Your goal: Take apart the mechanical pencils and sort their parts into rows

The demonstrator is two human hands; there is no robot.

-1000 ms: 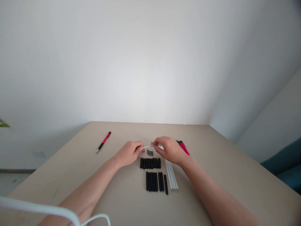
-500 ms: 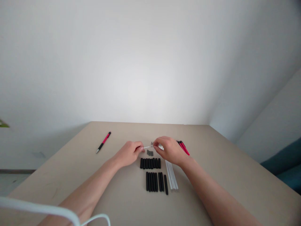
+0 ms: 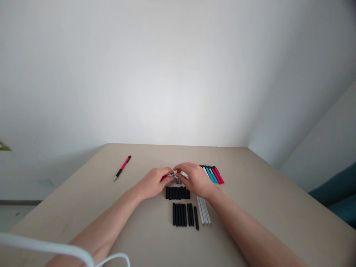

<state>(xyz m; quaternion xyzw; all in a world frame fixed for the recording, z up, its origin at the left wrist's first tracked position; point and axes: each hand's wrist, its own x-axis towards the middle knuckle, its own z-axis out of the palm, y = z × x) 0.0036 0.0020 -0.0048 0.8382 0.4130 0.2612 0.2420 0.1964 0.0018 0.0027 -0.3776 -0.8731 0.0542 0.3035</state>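
My left hand (image 3: 154,182) pinches a thin white pen refill (image 3: 170,175) between thumb and fingers. Close against its tip is my right hand (image 3: 197,178), thumb and forefinger closed together; whatever they grip there is too small to make out. Under the fingertips lies a group of small grey springs (image 3: 177,181), partly covered. Just nearer me is a row of short black grips (image 3: 178,193). Several longer black tubes (image 3: 179,215) sit below that row. White pen refills (image 3: 204,212) lie side by side, their upper ends hidden by my right wrist.
Pen barrels (image 3: 213,175) in white, teal and red lie in a row beyond my right hand. A red and black pen (image 3: 122,168) rests alone at the left of the beige table (image 3: 83,193). A pale curved strip (image 3: 50,243) crosses the lower left corner.
My right hand has moved left to meet my left hand at the refill, narrowing the gap. More of the pen barrels now shows, while the springs are partly covered.
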